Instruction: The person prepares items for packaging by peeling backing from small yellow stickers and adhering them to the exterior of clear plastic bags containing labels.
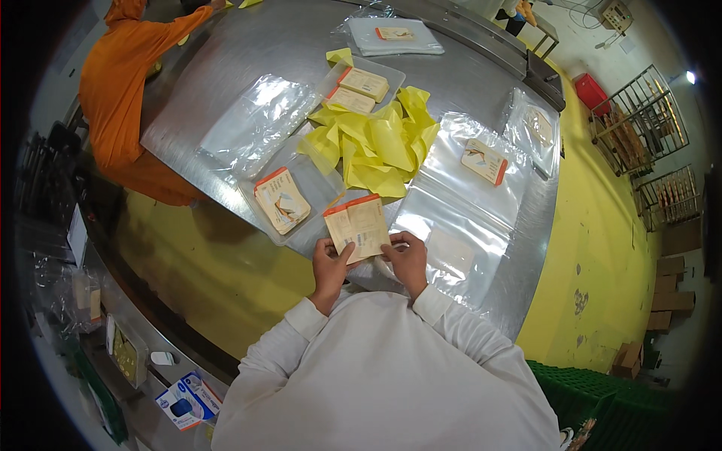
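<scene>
Between both hands I hold a cream printed card [356, 225] with an orange-red top edge, over the near edge of the steel table. My left hand [331, 268] pinches its lower left corner, thumb on top. The lower right corner is gripped by my right hand [407, 260]. Whether it is one card or several is unclear. To the left, a clear plastic tray [259, 225] holds a stack of similar cards [281, 201]. Crumpled yellow paper sheets [376, 143] lie beyond my hands. On the right are clear plastic bags [451, 203] with another card stack [483, 161] on them.
Farther back, a clear tray [397, 83] carries card stacks [362, 83]. More clear bags [259, 124] lie at left and a bag pile [395, 43] at the far side. A person in orange [124, 98] works at the left edge. Wire racks [639, 120] stand at right.
</scene>
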{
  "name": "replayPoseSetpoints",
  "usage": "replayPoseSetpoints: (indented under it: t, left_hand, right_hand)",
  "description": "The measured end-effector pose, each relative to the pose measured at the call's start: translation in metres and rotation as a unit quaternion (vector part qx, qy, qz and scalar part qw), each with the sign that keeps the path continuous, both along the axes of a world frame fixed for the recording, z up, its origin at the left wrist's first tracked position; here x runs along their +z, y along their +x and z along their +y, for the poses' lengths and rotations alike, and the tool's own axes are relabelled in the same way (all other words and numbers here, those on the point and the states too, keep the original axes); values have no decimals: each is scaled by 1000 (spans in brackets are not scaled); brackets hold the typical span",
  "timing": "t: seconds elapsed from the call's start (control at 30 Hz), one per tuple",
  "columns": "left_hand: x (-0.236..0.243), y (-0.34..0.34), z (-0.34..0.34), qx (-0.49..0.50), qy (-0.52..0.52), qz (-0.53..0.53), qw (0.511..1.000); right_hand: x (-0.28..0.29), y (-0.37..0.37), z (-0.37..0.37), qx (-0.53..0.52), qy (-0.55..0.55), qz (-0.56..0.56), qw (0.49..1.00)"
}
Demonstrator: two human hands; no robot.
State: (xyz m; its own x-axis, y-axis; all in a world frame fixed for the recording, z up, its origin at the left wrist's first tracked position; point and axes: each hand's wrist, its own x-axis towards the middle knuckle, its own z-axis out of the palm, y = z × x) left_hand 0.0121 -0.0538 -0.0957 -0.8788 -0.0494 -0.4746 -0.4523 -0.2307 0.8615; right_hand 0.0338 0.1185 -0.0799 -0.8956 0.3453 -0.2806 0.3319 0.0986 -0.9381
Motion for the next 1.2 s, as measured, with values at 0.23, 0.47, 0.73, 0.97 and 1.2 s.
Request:
replayPoseSetpoints:
  t: [0.23, 0.47, 0.73, 0.97, 1.2]
  left_hand:
    - [8, -14, -12, -139, -67, -60, 986]
    - [4, -17, -3, -106, 23, -114, 988]
    - [1, 3, 27, 27, 286, -139, 948]
    - [63, 5, 42, -262, 186, -100, 942]
    - [85, -2, 81, -190, 172, 47, 965]
  right_hand:
    - [1, 12, 27, -51, -76, 15, 996]
    - [5, 19, 38, -60, -112, 27, 992]
    - [24, 28, 51, -95, -135, 40, 985]
    - [34, 35, 63, -54, -132, 42, 989]
    - [44, 30, 61, -68, -185, 92, 976]
